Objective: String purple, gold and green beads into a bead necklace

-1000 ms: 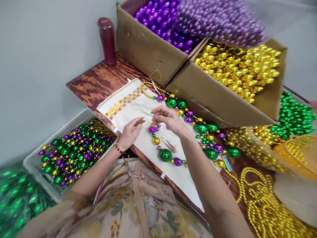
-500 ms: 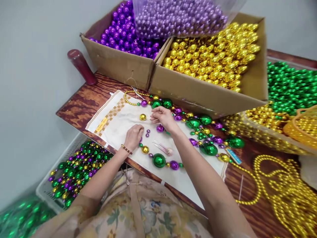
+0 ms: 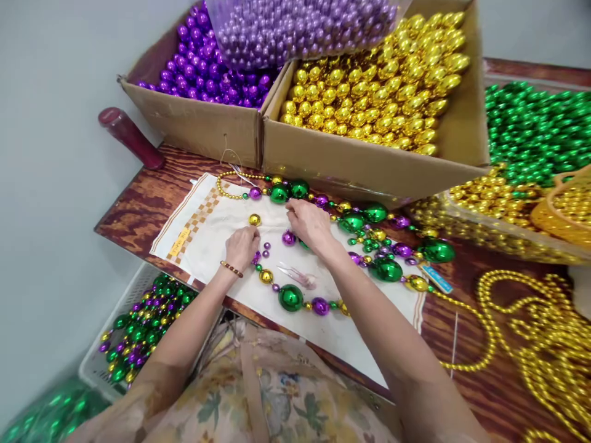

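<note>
My left hand (image 3: 242, 249), a beaded bracelet at its wrist, is closed in a pinch at the end of a bead strand (image 3: 290, 298) of green, gold and purple beads. Just beyond its fingertips lies a loose gold bead (image 3: 254, 219). Two small purple beads (image 3: 266, 249) sit to its right. My right hand (image 3: 310, 223) is closed, fingertips together over the cloth; what they hold is too small to make out. By its fingers is a purple bead (image 3: 289, 237). Between my forearms lie small thread snips (image 3: 297, 275) on the white cloth (image 3: 217, 246).
Cardboard boxes of purple beads (image 3: 203, 67) and gold beads (image 3: 364, 92) stand behind, a bag of lilac beads (image 3: 305, 27) on top. A finished-looking bead garland (image 3: 385, 269) lies right of my hand. A dark red bottle (image 3: 132, 138) stands left. Gold bead chains (image 3: 545, 344) cover the right side.
The view has shifted, so the table appears farther left. My left hand is closer to the gold bead. My right hand has drawn away to the right, its fingers more curled.
</note>
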`<action>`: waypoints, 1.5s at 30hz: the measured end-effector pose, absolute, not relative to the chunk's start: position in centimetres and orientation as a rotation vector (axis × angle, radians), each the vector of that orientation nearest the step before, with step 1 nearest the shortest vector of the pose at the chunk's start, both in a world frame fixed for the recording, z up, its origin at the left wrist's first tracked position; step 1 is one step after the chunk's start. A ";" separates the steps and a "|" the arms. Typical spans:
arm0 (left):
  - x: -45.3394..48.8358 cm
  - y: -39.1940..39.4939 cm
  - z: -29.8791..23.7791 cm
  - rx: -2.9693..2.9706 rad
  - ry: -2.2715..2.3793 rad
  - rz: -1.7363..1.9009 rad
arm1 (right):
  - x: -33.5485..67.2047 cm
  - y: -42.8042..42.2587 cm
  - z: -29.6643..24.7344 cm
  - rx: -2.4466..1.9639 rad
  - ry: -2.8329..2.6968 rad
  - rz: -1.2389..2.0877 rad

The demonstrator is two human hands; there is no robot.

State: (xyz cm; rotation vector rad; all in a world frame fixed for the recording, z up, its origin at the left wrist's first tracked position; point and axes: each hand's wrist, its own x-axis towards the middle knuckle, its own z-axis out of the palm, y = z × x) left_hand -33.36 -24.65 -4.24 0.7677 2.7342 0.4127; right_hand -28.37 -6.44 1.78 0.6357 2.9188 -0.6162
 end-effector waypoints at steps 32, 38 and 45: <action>-33.1 -25.1 -4.4 0.903 2.690 0.388 | -28.7 -9.7 -0.8 -0.116 2.761 -0.277; -33.3 -25.3 -4.6 0.919 2.664 0.413 | -30.2 -9.4 -2.2 -0.175 2.750 -0.243; -33.2 -25.6 -4.4 0.961 2.624 0.425 | -30.0 -9.0 -1.6 -0.146 2.799 -0.229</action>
